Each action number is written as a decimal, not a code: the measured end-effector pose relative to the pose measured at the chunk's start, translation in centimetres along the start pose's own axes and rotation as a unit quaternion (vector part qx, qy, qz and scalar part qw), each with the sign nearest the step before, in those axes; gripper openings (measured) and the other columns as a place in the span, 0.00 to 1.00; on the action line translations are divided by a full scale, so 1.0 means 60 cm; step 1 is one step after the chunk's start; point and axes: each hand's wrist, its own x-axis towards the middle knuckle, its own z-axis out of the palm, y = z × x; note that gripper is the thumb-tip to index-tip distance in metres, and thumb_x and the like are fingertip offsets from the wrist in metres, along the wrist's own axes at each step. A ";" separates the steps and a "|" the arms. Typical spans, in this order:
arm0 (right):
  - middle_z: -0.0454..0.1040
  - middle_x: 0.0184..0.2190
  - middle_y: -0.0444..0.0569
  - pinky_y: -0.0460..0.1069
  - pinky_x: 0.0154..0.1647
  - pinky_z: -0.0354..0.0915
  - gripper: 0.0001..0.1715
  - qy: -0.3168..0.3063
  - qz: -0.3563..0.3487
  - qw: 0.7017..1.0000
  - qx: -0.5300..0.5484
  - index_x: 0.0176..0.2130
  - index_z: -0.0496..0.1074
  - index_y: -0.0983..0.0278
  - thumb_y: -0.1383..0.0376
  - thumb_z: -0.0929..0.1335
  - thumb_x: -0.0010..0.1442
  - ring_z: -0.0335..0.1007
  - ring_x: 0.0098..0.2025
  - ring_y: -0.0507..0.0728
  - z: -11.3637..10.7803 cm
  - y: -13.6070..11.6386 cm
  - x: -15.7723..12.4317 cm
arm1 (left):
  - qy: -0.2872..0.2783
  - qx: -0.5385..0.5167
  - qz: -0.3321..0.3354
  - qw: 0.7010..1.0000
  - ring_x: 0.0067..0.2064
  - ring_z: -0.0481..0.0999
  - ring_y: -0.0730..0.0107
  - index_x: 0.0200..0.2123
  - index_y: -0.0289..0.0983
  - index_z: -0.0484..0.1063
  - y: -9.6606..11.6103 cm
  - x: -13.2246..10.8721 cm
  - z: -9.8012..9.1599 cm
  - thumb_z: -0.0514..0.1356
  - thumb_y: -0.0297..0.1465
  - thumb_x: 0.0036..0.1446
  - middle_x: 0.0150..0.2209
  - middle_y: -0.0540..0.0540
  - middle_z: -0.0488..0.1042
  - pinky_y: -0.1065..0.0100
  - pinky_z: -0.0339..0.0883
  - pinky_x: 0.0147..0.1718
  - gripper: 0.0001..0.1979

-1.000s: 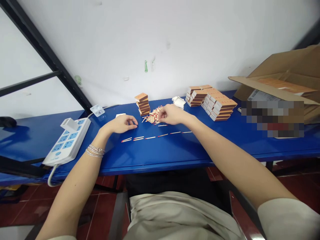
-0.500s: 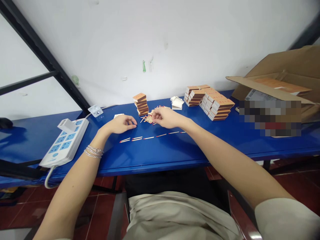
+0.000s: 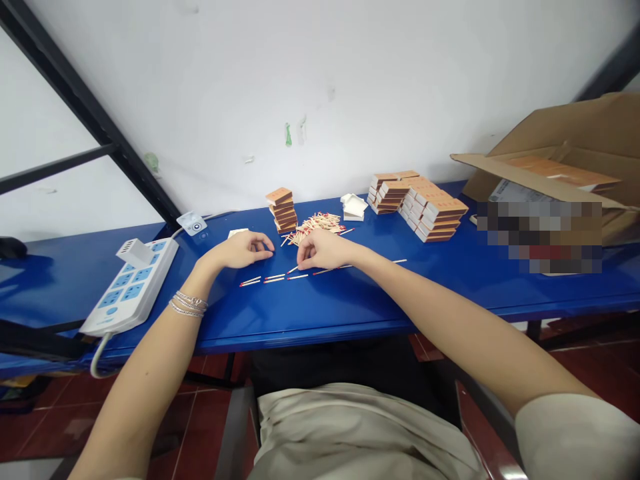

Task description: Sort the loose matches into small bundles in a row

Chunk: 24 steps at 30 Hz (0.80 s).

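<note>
My left hand (image 3: 245,250) rests on the blue table (image 3: 350,300) with loosely curled fingers, holding nothing visible, beside a small white card (image 3: 237,233). My right hand (image 3: 323,250) is pinched down over a row of red-tipped matchsticks (image 3: 280,279), and a slanted matchstick (image 3: 293,269) appears to sit in its fingertips. Behind the hands lies a loose pile of matchsticks (image 3: 315,228), next to a stack of orange matchboxes (image 3: 281,210). Part of the row is hidden under my right hand and wrist.
Several matchbox stacks (image 3: 420,200) and white box trays (image 3: 354,207) stand at the back right. An open cardboard box (image 3: 560,147) sits at the table's right end. A white-and-blue power strip (image 3: 133,287) lies at the left.
My right hand has moved left and toward me, from the matchstick pile to the row. The pile now shows in full. My left hand has stayed in place.
</note>
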 end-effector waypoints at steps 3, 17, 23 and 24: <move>0.77 0.23 0.45 0.45 0.30 0.63 0.05 -0.015 -0.001 1.000 -0.026 0.29 0.80 0.67 0.68 0.73 0.48 0.70 0.26 0.50 -0.003 -0.006 -0.003 | 0.000 -0.003 -0.001 1.000 0.27 0.70 0.70 0.40 0.35 0.75 -0.002 0.000 0.001 0.62 0.43 0.51 0.27 0.47 0.75 0.69 0.64 0.28 0.19; 0.77 0.28 0.48 0.46 0.34 0.60 0.07 0.083 0.059 0.969 -0.226 0.33 0.78 0.66 0.71 0.70 0.50 0.68 0.30 0.52 -0.042 0.018 -0.004 | -0.017 -0.004 -0.001 1.000 0.28 0.71 0.69 0.42 0.35 0.74 -0.007 0.001 0.001 0.61 0.43 0.52 0.28 0.46 0.74 0.68 0.64 0.28 0.19; 0.76 0.27 0.49 0.46 0.32 0.59 0.09 0.077 0.065 0.968 -0.231 0.28 0.76 0.67 0.76 0.67 0.48 0.67 0.29 0.51 -0.031 0.017 0.003 | -0.013 -0.008 -0.005 1.000 0.27 0.70 0.70 0.41 0.35 0.74 -0.004 0.001 0.000 0.61 0.43 0.51 0.26 0.47 0.74 0.69 0.64 0.27 0.20; 0.76 0.26 0.49 0.46 0.32 0.59 0.10 0.079 0.068 0.967 -0.233 0.27 0.76 0.67 0.77 0.66 0.47 0.67 0.28 0.52 -0.031 0.017 0.004 | -0.013 -0.007 -0.006 1.000 0.27 0.70 0.70 0.41 0.35 0.74 -0.003 0.001 0.000 0.61 0.44 0.51 0.26 0.47 0.74 0.69 0.64 0.27 0.19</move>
